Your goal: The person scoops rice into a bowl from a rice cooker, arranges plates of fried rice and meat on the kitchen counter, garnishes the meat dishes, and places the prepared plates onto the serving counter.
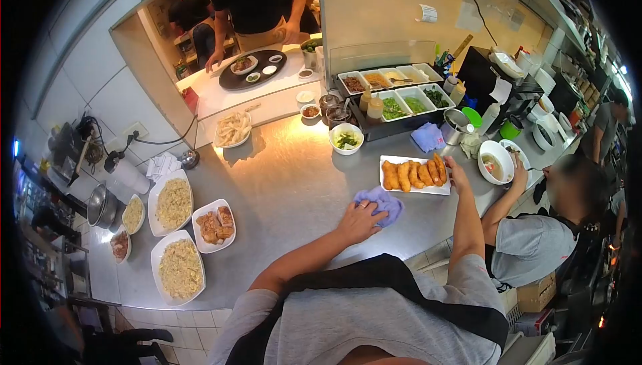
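Note:
Under my left hand (360, 223) is a crumpled purple cloth (382, 204), pressed on the steel counter with the fingers closed over it. To its upper right stands a rectangular white plate (416, 190) with a row of several golden fried pieces (414, 175). My right hand (458, 175) has its fingers at the right end of that plate, gripping its edge beside the last piece. Part of the grip is hidden. The cloth lies just below the plate's front left corner.
Left are bowls of fried rice (179, 268), sliced meat (214, 226) and a pale-food bowl (233, 131). Behind stands a topping rack (401, 97) beside a folded blue cloth (428, 137). Right, a co-worker (535, 238) holds a bowl; another person (257, 4) stands beyond the pass.

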The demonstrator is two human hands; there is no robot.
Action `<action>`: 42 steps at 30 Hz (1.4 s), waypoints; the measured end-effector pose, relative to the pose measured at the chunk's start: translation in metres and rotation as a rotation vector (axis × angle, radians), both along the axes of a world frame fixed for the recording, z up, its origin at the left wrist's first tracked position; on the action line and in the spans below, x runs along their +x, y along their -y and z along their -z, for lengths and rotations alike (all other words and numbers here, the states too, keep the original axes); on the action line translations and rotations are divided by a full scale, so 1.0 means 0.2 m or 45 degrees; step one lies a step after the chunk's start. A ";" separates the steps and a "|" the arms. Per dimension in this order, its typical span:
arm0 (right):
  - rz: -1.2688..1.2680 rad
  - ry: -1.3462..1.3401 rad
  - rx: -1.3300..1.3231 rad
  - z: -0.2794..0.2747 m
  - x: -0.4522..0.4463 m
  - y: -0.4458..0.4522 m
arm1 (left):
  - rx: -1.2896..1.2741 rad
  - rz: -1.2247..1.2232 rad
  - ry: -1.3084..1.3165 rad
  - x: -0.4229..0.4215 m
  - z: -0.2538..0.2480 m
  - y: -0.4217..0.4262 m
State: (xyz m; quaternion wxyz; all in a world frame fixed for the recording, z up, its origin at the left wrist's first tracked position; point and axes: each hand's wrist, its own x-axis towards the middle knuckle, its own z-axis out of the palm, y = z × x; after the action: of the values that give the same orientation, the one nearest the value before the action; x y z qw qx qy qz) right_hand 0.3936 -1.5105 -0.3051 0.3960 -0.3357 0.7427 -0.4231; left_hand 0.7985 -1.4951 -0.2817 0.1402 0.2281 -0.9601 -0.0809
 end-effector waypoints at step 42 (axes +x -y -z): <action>-0.368 -1.618 -0.402 0.04 0.56 -0.23 | 1.232 -1.277 -1.126 0.74 0.30 0.08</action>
State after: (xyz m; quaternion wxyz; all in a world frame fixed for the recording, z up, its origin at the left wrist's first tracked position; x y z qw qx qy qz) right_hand 0.5061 -1.4637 -0.3125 -0.1197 -0.6695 0.7082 -0.1894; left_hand 0.9471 -1.5102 -0.3415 0.4109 0.6119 -0.4596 -0.4955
